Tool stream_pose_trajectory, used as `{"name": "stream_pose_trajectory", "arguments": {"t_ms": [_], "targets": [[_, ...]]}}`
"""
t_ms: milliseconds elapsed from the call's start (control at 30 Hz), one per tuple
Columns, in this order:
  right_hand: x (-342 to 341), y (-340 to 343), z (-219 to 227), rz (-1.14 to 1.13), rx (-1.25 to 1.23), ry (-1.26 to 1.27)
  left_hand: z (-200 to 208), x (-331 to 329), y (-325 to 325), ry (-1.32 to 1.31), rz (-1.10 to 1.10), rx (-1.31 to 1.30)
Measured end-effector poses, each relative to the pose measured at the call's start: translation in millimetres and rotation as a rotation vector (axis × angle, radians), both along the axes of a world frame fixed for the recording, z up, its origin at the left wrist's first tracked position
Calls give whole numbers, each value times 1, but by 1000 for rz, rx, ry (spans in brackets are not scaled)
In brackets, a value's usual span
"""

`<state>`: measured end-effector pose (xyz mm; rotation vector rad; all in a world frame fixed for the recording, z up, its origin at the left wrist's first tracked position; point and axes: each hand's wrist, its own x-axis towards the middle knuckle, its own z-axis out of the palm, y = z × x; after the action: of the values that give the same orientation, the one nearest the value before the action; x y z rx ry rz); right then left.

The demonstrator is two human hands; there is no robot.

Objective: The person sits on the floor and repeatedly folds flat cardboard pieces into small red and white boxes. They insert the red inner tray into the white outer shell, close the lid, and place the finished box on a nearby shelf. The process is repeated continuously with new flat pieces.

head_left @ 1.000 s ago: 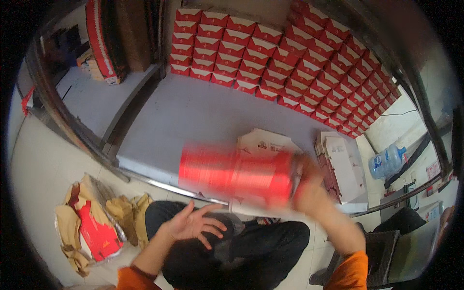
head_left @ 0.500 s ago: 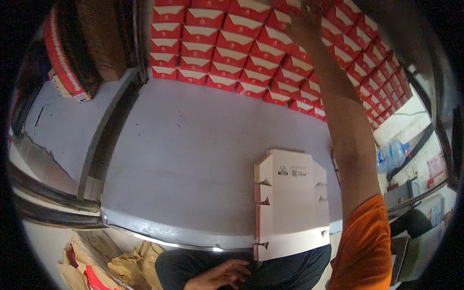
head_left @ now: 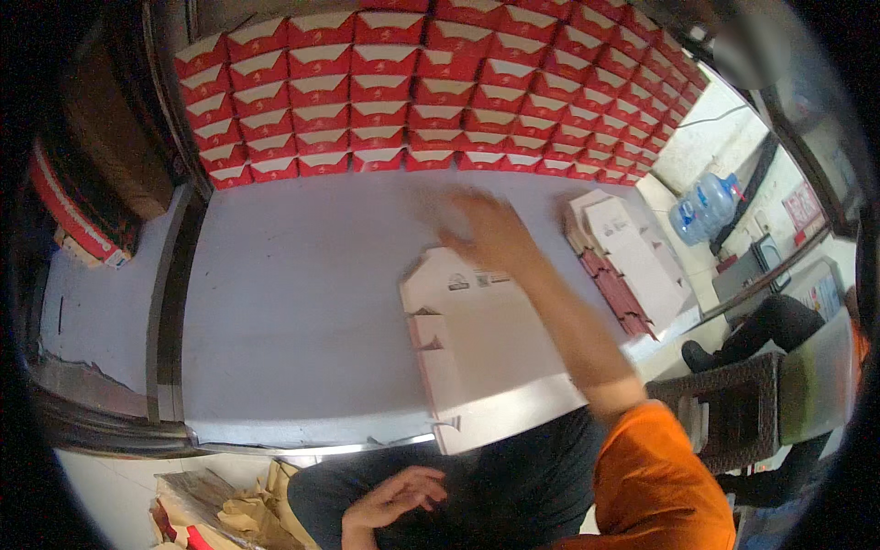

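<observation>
My right hand (head_left: 475, 227) is over the table, just beyond the far end of a flat white die-cut box blank (head_left: 495, 339). Its fingers are blurred by motion, but thumb and fingers look apart with nothing between them. The blank has notched sides and a small dark print near its far end; its near end overhangs the table edge above my lap. My left hand (head_left: 399, 495) rests over my dark-clothed lap, holding nothing, its fingers loosely stretched out. A stack of similar blanks (head_left: 637, 247) with red edges lies to the right of my right forearm.
Rows of folded red-and-white boxes (head_left: 380, 113) are piled along the back of the grey table (head_left: 293, 302). Crumpled brown paper (head_left: 257, 509) is at the lower left. To the right are blue water bottles (head_left: 706, 209), a dark woven stool (head_left: 729, 403) and another person's leg (head_left: 761, 330).
My right hand has come back from the piled boxes to above the near blank. The view has swung right, bringing the second stack into sight. My left hand stays over my lap.
</observation>
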<state>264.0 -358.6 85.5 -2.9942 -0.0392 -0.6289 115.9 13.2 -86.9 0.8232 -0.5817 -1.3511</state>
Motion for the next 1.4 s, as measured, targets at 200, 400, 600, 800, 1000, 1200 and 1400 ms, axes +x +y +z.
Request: {"name": "stream_pose_trajectory", "arguments": {"t_ms": [200, 400, 600, 800, 1000, 1200, 1400], "targets": [[-235, -34, -114, -756, 329, 177, 14, -9, -8, -165, -62, 140], [-237, -46, -129, -685, 167, -166, 60, -30, -41, -448, 72, 245], [-271, 39, -67, -444, 76, -361, 119, -54, -156, -390, 529, 173], [-313, 79, -39, -220, 561, -265, 133, -29, -208, -842, 409, 363], [-302, 34, -94, -204, 1422, -172, 103, -27, -242, -302, 499, 183], [-292, -2, -122, -532, 1444, -553, 113, -14, -242, -370, 605, 204], [-328, 52, -54, -24, 1007, -555, 155, -22, -201, -430, 902, 26]]}}
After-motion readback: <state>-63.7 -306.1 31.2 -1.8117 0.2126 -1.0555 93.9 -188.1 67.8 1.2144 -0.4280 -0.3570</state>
